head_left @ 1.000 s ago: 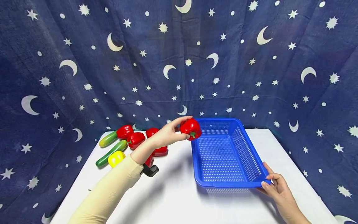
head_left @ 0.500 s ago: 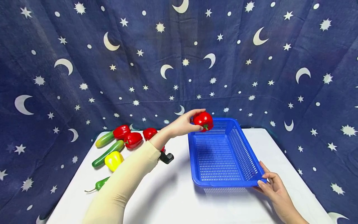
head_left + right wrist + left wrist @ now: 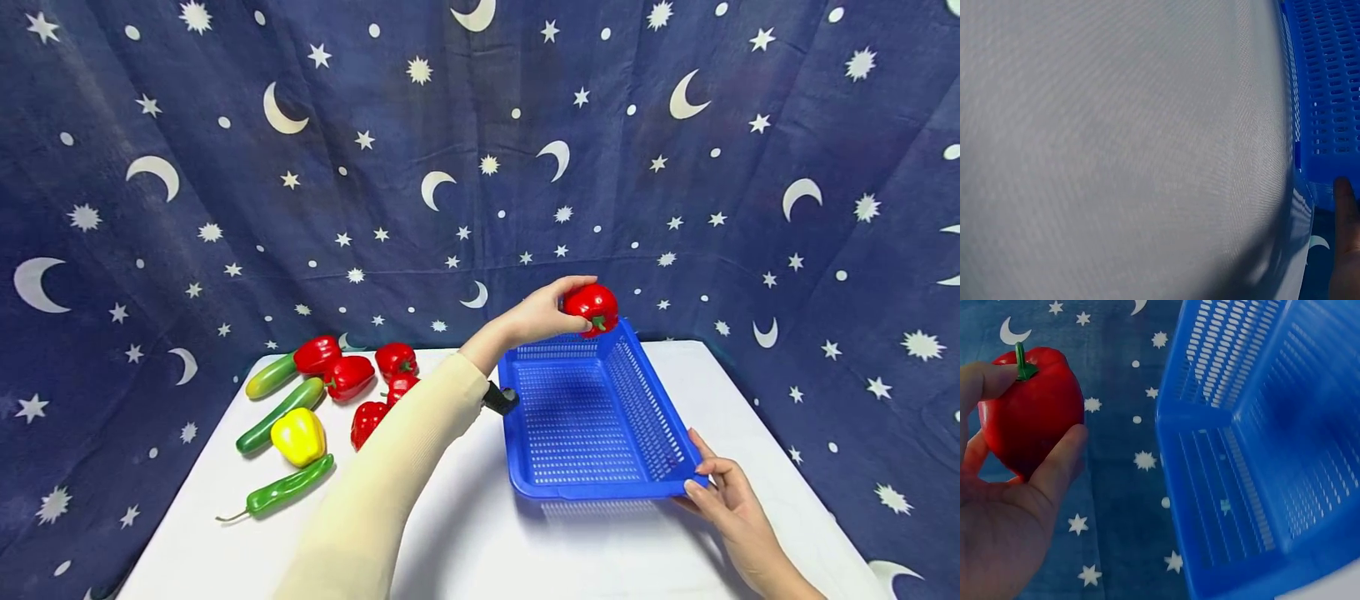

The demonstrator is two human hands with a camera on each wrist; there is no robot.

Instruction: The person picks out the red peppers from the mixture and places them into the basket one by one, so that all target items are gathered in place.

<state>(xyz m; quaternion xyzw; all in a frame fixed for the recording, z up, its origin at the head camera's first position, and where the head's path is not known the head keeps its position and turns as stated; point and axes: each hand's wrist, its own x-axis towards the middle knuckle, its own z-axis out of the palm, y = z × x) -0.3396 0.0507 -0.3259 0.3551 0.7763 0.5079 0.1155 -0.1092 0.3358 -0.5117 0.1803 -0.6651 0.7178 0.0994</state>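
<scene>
My left hand [image 3: 534, 318] grips a red bell pepper [image 3: 592, 310] between thumb and fingers, in the air over the far rim of a blue plastic basket [image 3: 585, 492]. In the left wrist view the pepper [image 3: 1035, 419] shows its green stem, with the fingers around its sides and the basket [image 3: 1171, 481] apart to the right. My right hand [image 3: 738, 521] holds the basket's near right corner, thumb on the rim and fingers at the outer side. Only part of that hand [image 3: 1347, 234] shows in the right wrist view. The basket's visible floor is bare.
On the left of the white table [image 3: 465, 542] lie several red bell peppers [image 3: 350, 377], a yellow bell pepper [image 3: 298, 437], a long green pepper [image 3: 288, 487] and two cucumbers [image 3: 279, 414]. A dark blue curtain [image 3: 480, 167] with stars and moons hangs behind.
My left hand has carried the red bell pepper rightward and slightly up, from the basket's left side to over its far rim. My right hand keeps its hold on the basket corner.
</scene>
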